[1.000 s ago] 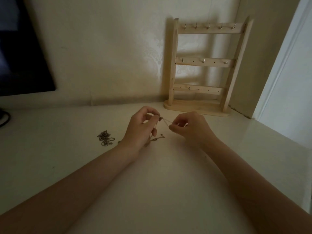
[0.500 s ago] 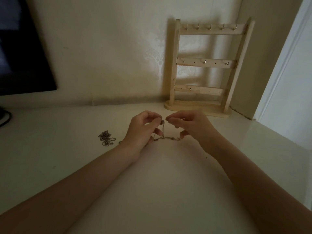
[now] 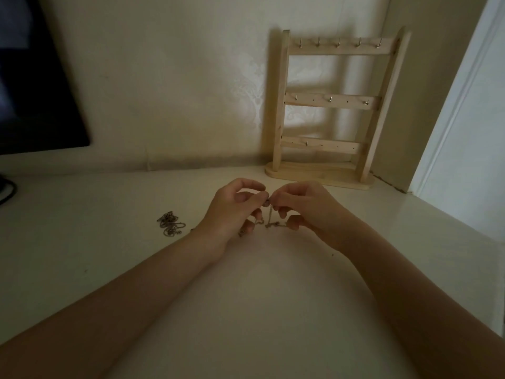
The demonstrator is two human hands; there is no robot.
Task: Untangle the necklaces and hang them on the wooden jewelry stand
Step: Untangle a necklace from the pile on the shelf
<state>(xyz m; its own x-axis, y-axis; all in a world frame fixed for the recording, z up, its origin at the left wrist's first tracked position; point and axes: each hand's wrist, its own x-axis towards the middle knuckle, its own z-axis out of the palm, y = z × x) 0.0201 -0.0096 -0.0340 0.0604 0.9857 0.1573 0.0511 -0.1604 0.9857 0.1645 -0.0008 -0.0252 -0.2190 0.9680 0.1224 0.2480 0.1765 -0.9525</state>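
Grip status, left to right: our left hand (image 3: 235, 212) pinches thumb to forefinger on the top of a thin necklace chain (image 3: 270, 218), and our right hand (image 3: 303, 207) pinches the same chain right beside it, fingertips almost touching. Both are clamped on the chain. It hangs down between the two hands and its lower end trails onto the counter (image 3: 109, 242) under the right fingers; detail there is too small and dim to read, so we can't tell if a knot sits at the pinch point. Further left, a second tangled heap of necklaces (image 3: 170, 224) lies on the counter, untouched, well apart from the hands. We judge we're in the untangle step, early in the task: the wooden jewelry stand (image 3: 328, 105) against the wall at back right has bare hooks on all three rails. Next move likely calls for easing the two pinches apart slowly to open the loop without yanking it tight, then carrying the freed chain to a top-rail hook.
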